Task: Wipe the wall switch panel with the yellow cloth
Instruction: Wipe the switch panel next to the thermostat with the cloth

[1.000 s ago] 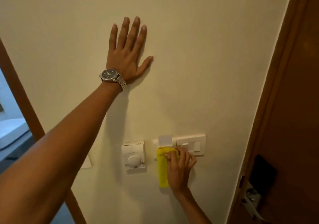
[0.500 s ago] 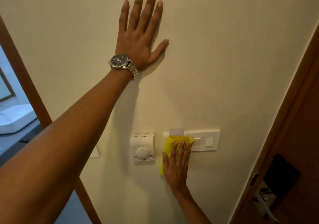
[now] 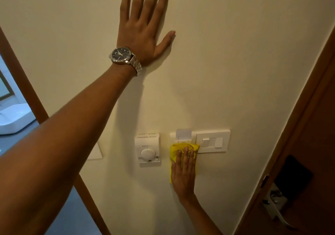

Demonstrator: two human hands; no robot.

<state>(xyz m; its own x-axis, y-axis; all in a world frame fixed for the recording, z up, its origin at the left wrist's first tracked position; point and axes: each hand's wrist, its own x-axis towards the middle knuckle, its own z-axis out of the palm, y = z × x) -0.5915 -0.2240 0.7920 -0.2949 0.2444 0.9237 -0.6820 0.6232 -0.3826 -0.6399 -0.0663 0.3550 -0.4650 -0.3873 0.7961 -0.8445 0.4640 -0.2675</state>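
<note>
A white wall switch panel (image 3: 213, 141) sits low on the cream wall, with a white key card (image 3: 183, 134) standing in a slot at its left end. My right hand (image 3: 183, 173) presses the yellow cloth (image 3: 181, 147) flat against the panel's lower left part, fingers pointing up. The cloth hangs down behind the palm and hides that part of the panel. Higher up, my left hand (image 3: 143, 22) lies flat on the bare wall, fingers spread, with a metal wristwatch (image 3: 123, 56) on the wrist.
A white thermostat with a round dial (image 3: 148, 150) is mounted just left of the cloth. A brown door with a metal handle (image 3: 275, 205) stands at the right. A wooden door frame (image 3: 27, 93) and a white basin (image 3: 12, 118) are at the left.
My right hand has flattened and slid down and left with the cloth, off the switch rockers. The view has moved closer to the wall. My left hand stays planted.
</note>
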